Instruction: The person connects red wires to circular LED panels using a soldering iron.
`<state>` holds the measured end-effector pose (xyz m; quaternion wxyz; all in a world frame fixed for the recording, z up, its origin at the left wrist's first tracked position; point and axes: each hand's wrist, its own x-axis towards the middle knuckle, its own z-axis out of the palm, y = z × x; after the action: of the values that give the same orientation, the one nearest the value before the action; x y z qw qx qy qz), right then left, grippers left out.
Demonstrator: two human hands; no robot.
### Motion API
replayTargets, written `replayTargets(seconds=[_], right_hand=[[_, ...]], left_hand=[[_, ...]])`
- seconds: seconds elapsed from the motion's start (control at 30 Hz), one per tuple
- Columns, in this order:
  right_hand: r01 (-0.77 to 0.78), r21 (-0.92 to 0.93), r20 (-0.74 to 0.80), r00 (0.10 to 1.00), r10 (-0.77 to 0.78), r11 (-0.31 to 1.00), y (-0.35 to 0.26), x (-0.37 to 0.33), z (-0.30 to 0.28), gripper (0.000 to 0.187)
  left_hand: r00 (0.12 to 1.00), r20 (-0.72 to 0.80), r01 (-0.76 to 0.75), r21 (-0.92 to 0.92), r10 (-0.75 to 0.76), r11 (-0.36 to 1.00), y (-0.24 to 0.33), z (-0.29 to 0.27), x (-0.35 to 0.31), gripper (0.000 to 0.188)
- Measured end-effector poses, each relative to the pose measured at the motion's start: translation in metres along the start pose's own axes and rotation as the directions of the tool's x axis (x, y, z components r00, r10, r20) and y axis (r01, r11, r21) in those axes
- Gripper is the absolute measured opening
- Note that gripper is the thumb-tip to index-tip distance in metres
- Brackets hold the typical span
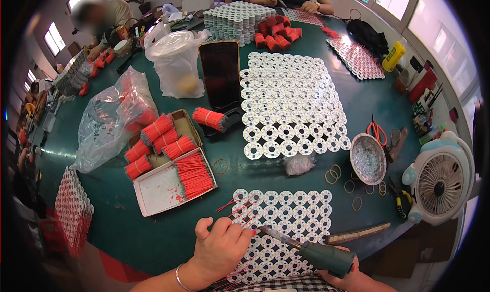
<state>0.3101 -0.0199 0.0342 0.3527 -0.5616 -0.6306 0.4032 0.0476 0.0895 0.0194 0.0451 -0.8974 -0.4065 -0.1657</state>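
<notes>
Before me lies a sheet of round white LED circuit boards [312, 211], with thin red wires [245, 206] on its left columns. My left hand [222, 247] rests at the sheet's left side, its fingers pinched close to the iron's tip, apparently on a red wire mostly hidden by them. My right hand [352, 279] grips a soldering iron [326, 257] by its dark green handle. The iron's metal tip points left and meets a board beside my left fingertips.
Bundles of red wire [178, 147] fill part of a cardboard tray [153, 192]. Beyond are stacked board sheets [293, 106], a phone [219, 70] and a plastic-wrapped tub [176, 62]. Rightward stand a metal bowl [367, 159], pliers [400, 197], a wooden strip [357, 234] and a fan [439, 182]. Co-workers sit opposite.
</notes>
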Motion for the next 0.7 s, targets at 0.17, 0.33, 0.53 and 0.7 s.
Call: replayTargets(seconds=[0.17, 0.33, 0.53, 0.7], right_hand=[[-0.073, 0.007, 0.007, 0.997, 0.073, 0.997, 0.002, -0.003, 0.0, 0.051], [0.068, -0.171, 0.056, 0.997, -0.06, 0.983, 0.004, 0.003, -0.004, 0.051], [-0.006, -0.016, -0.023, 1.0, 0.006, 1.0, 0.001, -0.003, -0.003, 0.053], [0.064, -0.122, 0.041, 0.997, -0.06, 0.99, -0.003, 0.001, -0.006, 0.055]], left_hand=[[0.999, 0.003, -0.041, -0.008, 0.041, 0.999, -0.001, -0.003, 0.004, 0.007], [0.998, 0.019, -0.062, 0.027, 0.062, 0.998, -0.002, -0.005, 0.006, 0.003], [0.996, 0.046, -0.084, 0.044, 0.081, 0.996, -0.002, -0.006, 0.007, 0.006], [0.996, 0.069, -0.062, 0.031, 0.06, 0.998, -0.004, -0.011, -0.002, 0.009]])
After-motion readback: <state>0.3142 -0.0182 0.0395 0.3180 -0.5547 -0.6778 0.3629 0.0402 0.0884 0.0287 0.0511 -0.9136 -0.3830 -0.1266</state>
